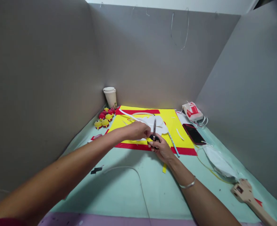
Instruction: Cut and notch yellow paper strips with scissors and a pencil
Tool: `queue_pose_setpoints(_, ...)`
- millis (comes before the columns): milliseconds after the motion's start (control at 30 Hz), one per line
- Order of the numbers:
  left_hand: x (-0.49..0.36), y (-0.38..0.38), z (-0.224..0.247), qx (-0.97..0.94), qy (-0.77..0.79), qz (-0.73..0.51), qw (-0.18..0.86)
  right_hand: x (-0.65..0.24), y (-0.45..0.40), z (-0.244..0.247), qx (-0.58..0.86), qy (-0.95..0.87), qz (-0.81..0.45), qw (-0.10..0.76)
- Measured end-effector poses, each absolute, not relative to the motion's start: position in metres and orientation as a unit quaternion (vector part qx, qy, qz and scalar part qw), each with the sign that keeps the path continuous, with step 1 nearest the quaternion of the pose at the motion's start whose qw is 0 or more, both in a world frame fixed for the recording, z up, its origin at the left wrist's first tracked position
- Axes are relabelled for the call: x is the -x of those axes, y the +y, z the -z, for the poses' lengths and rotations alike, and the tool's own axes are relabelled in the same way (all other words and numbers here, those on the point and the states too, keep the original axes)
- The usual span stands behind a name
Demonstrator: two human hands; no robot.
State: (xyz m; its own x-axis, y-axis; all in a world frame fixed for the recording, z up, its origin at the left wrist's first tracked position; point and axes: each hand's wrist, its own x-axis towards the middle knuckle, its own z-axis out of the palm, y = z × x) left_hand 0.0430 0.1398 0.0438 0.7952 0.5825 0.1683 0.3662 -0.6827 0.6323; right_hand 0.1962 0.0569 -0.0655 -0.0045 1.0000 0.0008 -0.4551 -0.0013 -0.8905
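Observation:
My right hand [160,147] is closed round the black handles of a pair of scissors [154,127], blades pointing up and away from me. My left hand [139,130] is curled in a pinch right beside the scissor handles. A small yellow piece [149,140] shows between the two hands; which fingers hold it is hard to tell. Beyond the hands, white paper cut-outs [160,124] lie on a large yellow sheet [172,125] with red bands. A blue patterned stick [173,145] rests at the right of the cut-outs.
A paper cup [110,97] and several yellow-red round pieces [104,122] stand at the back left. On the right are a crumpled white-red packet [192,111], a phone [194,134], a white mask [219,160] and a beige tool [243,191]. Grey panels [152,62] enclose the table.

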Motion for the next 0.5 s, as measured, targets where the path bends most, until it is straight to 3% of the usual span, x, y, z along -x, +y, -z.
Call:
queue_pose_setpoints(167,-0.026,0.102,-0.008,-0.775,0.348,-0.435,0.3,-0.193,0.059,0.07,0.399,-0.363,-0.566,0.623)
queue_pose_setpoints(367,-0.024,0.079,0.05,-0.607,0.46,-0.412,0.501,-0.18,0.054,0.071,0.426,-0.374,-0.553,0.611)
queue_pose_setpoints(500,-0.03,0.083,0.062,-0.564,0.445,-0.447,0.533,-0.171,0.048,0.07,0.447,-0.404,-0.553,0.575)
